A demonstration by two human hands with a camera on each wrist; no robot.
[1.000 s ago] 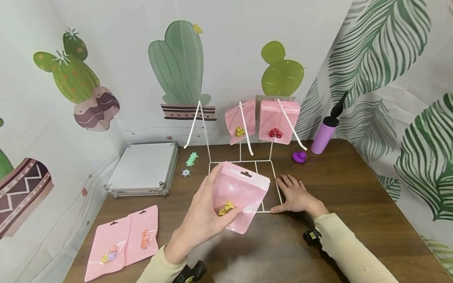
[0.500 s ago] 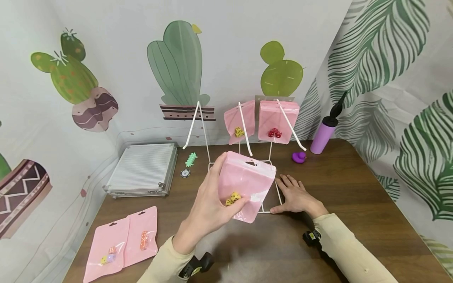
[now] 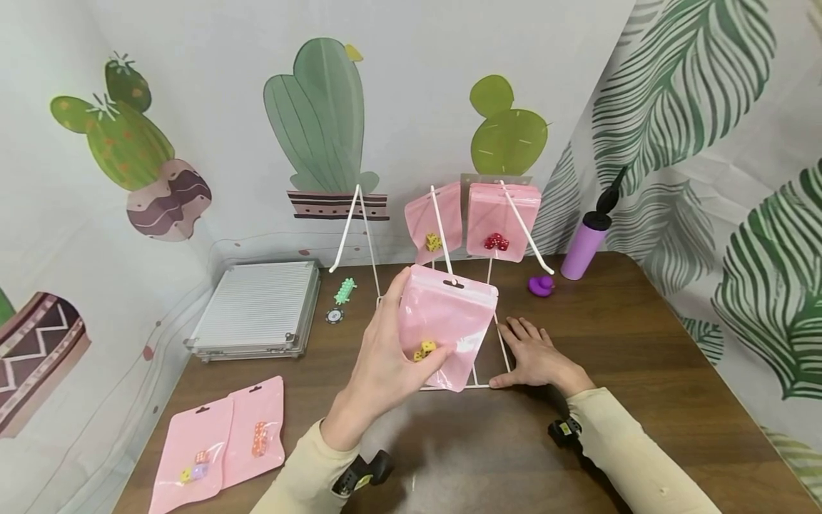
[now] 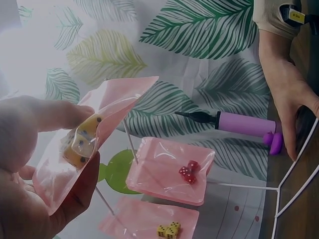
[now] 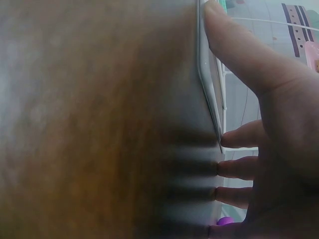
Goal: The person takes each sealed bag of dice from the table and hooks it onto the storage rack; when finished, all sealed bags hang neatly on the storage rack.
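My left hand [image 3: 388,357] pinches a pink zip pouch [image 3: 449,310] with yellow dice [image 4: 82,142] inside, thumb in front and fingers behind. The pouch's hang hole lies at the tip of the middle prong [image 3: 442,232] of a white wire rack [image 3: 503,346]; whether the prong passes through it I cannot tell. Spread on the table at the rack base's right corner, my right hand [image 3: 536,357] touches the wire with its thumb. Farther back on the middle prong hangs another pouch with yellow dice [image 3: 424,220]. Pouches with red dice [image 3: 504,214] hang on the right prong.
Two pink pouches [image 3: 193,442] lie at the left front. Behind them are a ribbed silver case [image 3: 260,303], a green toy [image 3: 345,290] and a poker chip [image 3: 334,315]. A purple duck [image 3: 541,286] and purple hand pump [image 3: 584,246] stand back right. The left prong [image 3: 344,232] is bare.
My left hand has carried the pouch up and away from me, bringing its hang hole to the middle prong's tip. The right hand has stayed in place on the table.
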